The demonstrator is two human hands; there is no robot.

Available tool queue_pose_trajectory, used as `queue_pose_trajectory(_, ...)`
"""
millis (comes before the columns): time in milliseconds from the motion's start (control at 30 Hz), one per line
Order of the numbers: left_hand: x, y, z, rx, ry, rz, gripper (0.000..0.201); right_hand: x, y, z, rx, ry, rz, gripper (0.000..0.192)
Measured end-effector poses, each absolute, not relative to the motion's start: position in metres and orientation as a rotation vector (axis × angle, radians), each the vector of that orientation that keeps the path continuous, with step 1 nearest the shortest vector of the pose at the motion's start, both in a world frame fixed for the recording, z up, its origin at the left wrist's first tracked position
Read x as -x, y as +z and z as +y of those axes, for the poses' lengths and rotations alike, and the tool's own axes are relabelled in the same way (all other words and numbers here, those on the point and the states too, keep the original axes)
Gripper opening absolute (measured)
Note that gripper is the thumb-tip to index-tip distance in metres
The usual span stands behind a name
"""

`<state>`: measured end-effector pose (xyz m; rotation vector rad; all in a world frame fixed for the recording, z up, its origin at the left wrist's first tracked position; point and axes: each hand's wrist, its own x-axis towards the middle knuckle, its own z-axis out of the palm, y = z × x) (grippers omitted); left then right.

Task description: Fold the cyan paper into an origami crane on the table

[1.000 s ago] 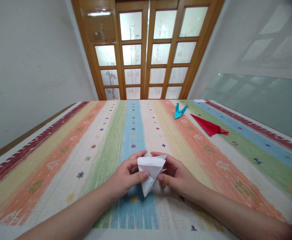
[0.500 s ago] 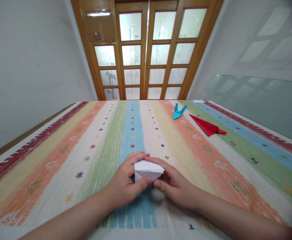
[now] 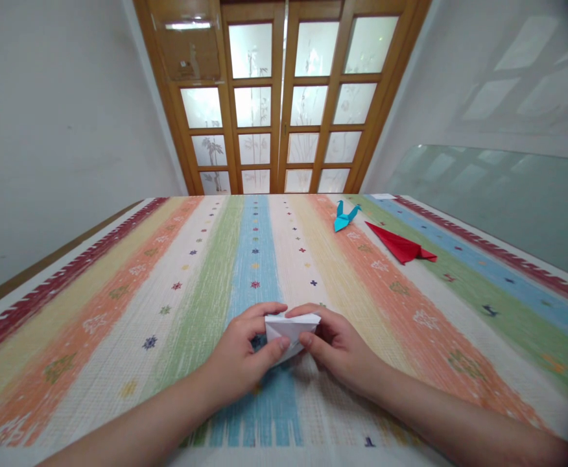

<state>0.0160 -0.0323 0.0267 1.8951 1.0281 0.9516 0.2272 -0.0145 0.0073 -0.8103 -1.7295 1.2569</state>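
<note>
Wooden doors (image 3: pixel 307 81) with rows of frosted, plant-patterned panes fill the upper middle of the frame, and a brown panel (image 3: pixel 191 55) takes the place of the glass in their upper left corner. Pale walls close in on both sides: the left wall (image 3: pixel 50 117) is plain, while the right wall (image 3: pixel 459 97) carries bright window-shaped patches, with a greenish glassy sheet (image 3: pixel 498 201) below them at the right edge. From the doors down to the bottom of the frame runs a tablecloth (image 3: pixel 196 337) in orange, green, blue, yellow, white and dark red stripes, printed with small motifs.

Low in the centre, over the blue and white stripes, is a folded white paper (image 3: pixel 291 329). The left hand (image 3: pixel 249 350) pinches its left side and the right hand (image 3: pixel 337 344) its right side, both thumbs pressed on the near face and the other fingers curled behind. Thumbs and fingers cover much of it, so its full shape cannot be told, nor whether it touches the cloth.

Toward the upper right of the cloth, well apart from the hands, lies a blue paper bird (image 3: pixel 345 218) with two raised points. Just beside it, further right and slightly nearer, a red folded paper (image 3: pixel 401 244) lies slantwise, its narrow tip toward the blue one.
</note>
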Motion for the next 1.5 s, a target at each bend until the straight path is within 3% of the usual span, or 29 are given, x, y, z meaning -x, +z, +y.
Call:
queue_pose_trajectory(267, -0.012, 0.023, -0.022, -1.654, 1.124, 1.163, 0.019, -0.230, 0.008, -0.012, 1.019, 1.181, -1.786, 0.039)
queue_pose_trajectory(400, -0.013, 0.025, -0.024, -1.692, 0.996, 1.132, 0.023, -0.229, 0.011, -0.012, 1.025, 1.112, -1.896, 0.038)
queue_pose_trajectory(633, -0.013, 0.021, -0.021, -1.596, 0.846, 1.147, 0.027, -0.227, 0.014, -0.014, 1.011, 1.271, -1.825, 0.027)
queue_pose_trajectory(767, -0.010, 0.016, -0.015, -1.534, 0.807, 1.105, 0.027, -0.228, 0.011, -0.013, 1.030, 1.459, -1.677, 0.033)
queue_pose_trajectory(1100, -0.008, 0.017, -0.014, -1.529, 0.781, 1.054, 0.027, -0.231, 0.009, -0.013, 0.984, 1.257, -1.728, 0.031)
queue_pose_trajectory(1267, -0.006, 0.017, -0.011, -1.383, 0.904, 1.032, 0.032, -0.231, 0.005, -0.011, 0.890, 1.403, -1.580, 0.043)
queue_pose_trajectory(1500, -0.007, 0.018, -0.012, -1.522, 1.052, 1.126, 0.024, -0.230, 0.012, -0.010, 0.875, 1.232, -1.723, 0.022)
